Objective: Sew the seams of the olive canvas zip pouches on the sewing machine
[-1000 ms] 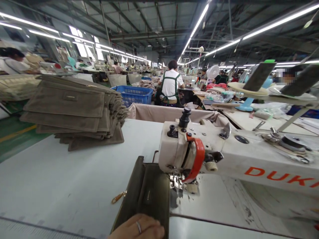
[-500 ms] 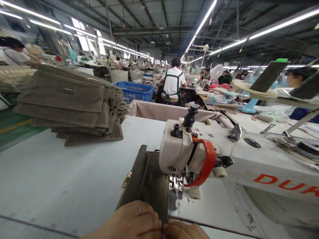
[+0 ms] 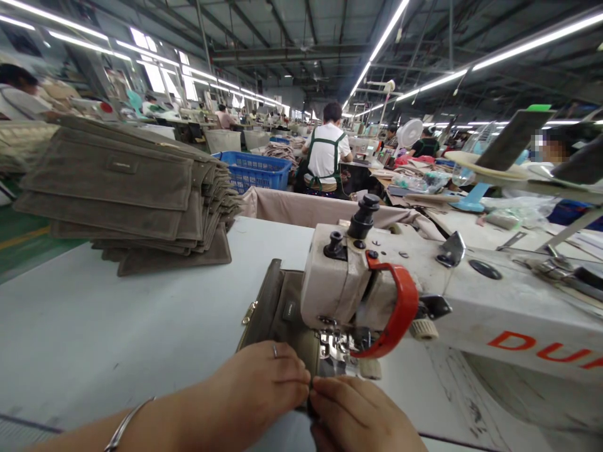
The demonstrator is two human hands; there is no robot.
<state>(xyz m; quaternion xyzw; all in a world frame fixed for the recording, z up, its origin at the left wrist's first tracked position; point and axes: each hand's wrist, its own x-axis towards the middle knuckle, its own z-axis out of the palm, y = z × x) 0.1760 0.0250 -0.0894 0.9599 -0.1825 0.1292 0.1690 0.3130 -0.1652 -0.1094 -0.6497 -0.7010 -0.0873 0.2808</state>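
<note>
An olive-brown fabric bag panel (image 3: 268, 329) lies on the white sewing table, its right edge at the metal presser foot (image 3: 333, 346) of a sewing machine (image 3: 339, 276). It carries a small dark label (image 3: 289, 310) and a gold zipper pull (image 3: 249, 312) on its left side. My left hand (image 3: 264, 386), with a ring, presses its closed fingers on the panel's near part. Right beside it, my right hand (image 3: 355, 411) pinches the panel's near right edge, fingertips almost touching the left ones. The panel's near end is partly hidden under both hands.
A tall stack of matching olive-brown panels (image 3: 117, 188) sits at the table's left. Behind the table are a pink fabric-lined bin (image 3: 292, 210) and a blue basket (image 3: 257, 172). A red curved guard (image 3: 402, 307) juts from the machine head. A co-worker (image 3: 327, 147) sits ahead.
Both hands and the panel have moved forward, away from me, along the presser foot. More of my left forearm and a bracelet now shows. The view has shifted slightly.
</note>
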